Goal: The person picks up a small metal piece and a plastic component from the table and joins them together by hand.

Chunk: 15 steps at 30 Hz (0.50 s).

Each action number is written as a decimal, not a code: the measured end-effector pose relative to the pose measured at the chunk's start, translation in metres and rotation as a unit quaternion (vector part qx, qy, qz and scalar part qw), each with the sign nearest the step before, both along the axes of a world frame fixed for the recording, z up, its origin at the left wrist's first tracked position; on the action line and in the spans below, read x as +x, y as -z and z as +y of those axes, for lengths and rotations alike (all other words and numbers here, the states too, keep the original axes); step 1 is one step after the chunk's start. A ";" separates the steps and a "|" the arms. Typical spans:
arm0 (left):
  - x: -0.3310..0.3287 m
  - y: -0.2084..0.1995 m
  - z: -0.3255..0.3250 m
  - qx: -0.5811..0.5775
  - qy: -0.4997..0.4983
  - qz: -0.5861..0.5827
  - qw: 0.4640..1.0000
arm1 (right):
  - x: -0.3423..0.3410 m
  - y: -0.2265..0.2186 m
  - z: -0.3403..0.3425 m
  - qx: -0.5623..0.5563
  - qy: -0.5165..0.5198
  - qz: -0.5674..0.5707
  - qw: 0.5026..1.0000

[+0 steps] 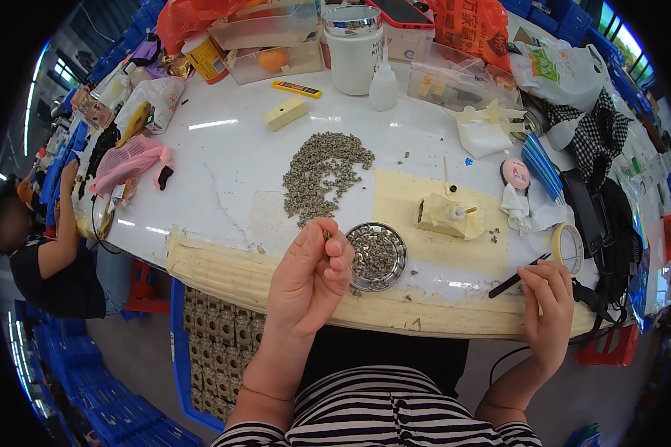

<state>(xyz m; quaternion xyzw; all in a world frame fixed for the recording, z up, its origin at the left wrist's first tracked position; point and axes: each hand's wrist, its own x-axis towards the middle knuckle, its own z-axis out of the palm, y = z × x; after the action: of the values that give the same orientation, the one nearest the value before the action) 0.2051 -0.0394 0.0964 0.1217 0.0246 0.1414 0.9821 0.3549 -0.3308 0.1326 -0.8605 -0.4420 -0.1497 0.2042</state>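
Pinching a small part (326, 235) at ten o'clock from the metal dish (403, 261), the left hand (304, 277) presents a closed grip. The right hand's (550, 302) partly curled grip holds a slender black tool (507, 284). Heaped metal pieces (313, 179) lie at the dish's eleven o'clock.

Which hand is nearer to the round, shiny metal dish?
Left. The left hand is just left of the dish; the right hand is farther away, to its right.
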 end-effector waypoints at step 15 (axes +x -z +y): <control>-0.006 -0.002 -0.048 0.355 -0.047 0.096 0.929 | -0.039 -0.004 0.044 0.143 -0.107 0.029 0.983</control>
<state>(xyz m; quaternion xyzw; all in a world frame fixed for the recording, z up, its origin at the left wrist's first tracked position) 0.1989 -0.0874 0.0981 0.4744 0.0728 0.1744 0.8598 0.3162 -0.2865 0.1367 -0.7741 -0.4992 -0.1637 0.3532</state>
